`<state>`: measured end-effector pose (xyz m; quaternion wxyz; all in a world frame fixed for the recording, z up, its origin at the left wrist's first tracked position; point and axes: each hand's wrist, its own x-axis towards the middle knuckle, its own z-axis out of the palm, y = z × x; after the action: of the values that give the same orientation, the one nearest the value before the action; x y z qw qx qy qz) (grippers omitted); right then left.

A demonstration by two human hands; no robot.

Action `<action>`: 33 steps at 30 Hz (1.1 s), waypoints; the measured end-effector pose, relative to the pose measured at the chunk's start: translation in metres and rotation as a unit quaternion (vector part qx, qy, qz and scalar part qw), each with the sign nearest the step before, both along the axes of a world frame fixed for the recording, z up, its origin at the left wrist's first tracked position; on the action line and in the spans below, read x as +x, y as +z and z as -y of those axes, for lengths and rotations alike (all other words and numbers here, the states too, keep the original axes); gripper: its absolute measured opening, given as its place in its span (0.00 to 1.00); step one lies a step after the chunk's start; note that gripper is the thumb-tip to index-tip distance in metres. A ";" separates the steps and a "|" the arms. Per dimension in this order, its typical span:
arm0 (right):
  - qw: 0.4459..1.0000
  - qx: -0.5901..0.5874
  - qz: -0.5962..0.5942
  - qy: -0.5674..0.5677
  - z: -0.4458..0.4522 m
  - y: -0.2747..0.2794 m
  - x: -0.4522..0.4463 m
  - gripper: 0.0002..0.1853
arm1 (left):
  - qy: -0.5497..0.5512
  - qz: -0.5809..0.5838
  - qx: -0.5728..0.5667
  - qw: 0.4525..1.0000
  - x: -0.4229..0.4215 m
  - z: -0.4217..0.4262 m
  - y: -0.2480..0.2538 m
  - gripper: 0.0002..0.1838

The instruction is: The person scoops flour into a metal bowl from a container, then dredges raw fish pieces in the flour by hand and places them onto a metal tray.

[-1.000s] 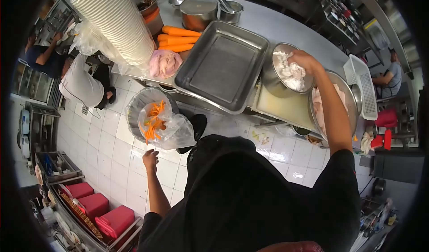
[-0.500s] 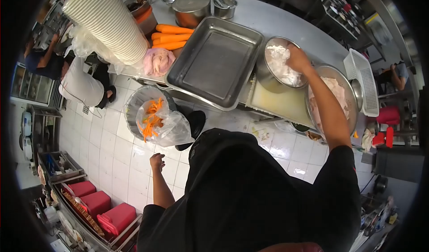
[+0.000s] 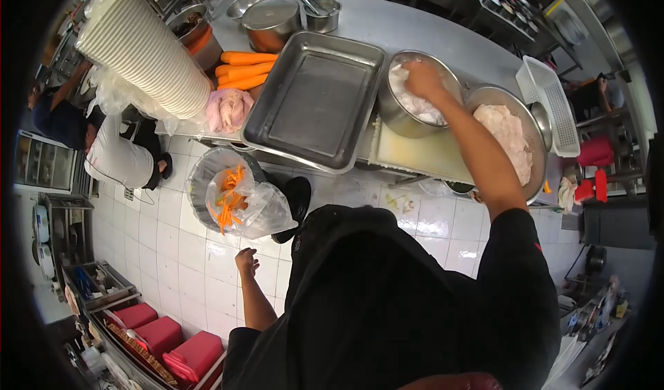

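My right hand (image 3: 423,80) reaches into a deep steel pot (image 3: 400,116), its fingers pressed into a white, flour-like powder (image 3: 417,106). Those fingers are partly buried, so their grip is hard to see. To the right of the pot, a wide steel bowl (image 3: 538,182) holds pale pink raw meat (image 3: 505,137), and my forearm passes over its near side. My left hand (image 3: 246,260) hangs low over the floor with loosely bent fingers, holding nothing. The nearest thing to it is a lined bin (image 3: 200,200) with orange carrot peelings (image 3: 232,200) inside.
An empty steel tray (image 3: 315,99) sits left of the pot, beside carrots (image 3: 245,68), raw poultry (image 3: 228,108) and stacked white containers (image 3: 149,51). A cutting board (image 3: 415,151) lies under the pot's near side. Behind are a lidded pot (image 3: 271,20) and a white basket (image 3: 546,103). A co-worker (image 3: 117,155) bends at left.
My right hand has shifted leftward and deeper within the pot, pushing into the powder. The whole view has moved slightly; my left hand still hangs empty.
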<state>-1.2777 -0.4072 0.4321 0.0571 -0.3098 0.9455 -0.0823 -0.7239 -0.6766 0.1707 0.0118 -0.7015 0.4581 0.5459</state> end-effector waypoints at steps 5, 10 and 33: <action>0.999 0.024 0.025 -0.036 -0.016 0.043 -0.003 0.23 | 0.019 0.026 0.011 0.999 0.027 -0.008 -0.007 0.21; 0.993 0.073 0.085 -0.025 -0.033 0.018 -0.008 0.39 | 0.027 0.096 0.017 0.995 0.045 -0.010 -0.016 0.12; 0.996 0.044 -0.031 -0.066 -0.038 0.000 -0.001 0.35 | 0.004 0.024 0.016 1.000 0.011 0.006 -0.007 0.20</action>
<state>-1.2792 -0.3695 0.4316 0.0358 -0.2466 0.9678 -0.0349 -0.7133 -0.6829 0.1639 0.0315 -0.7160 0.4462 0.5359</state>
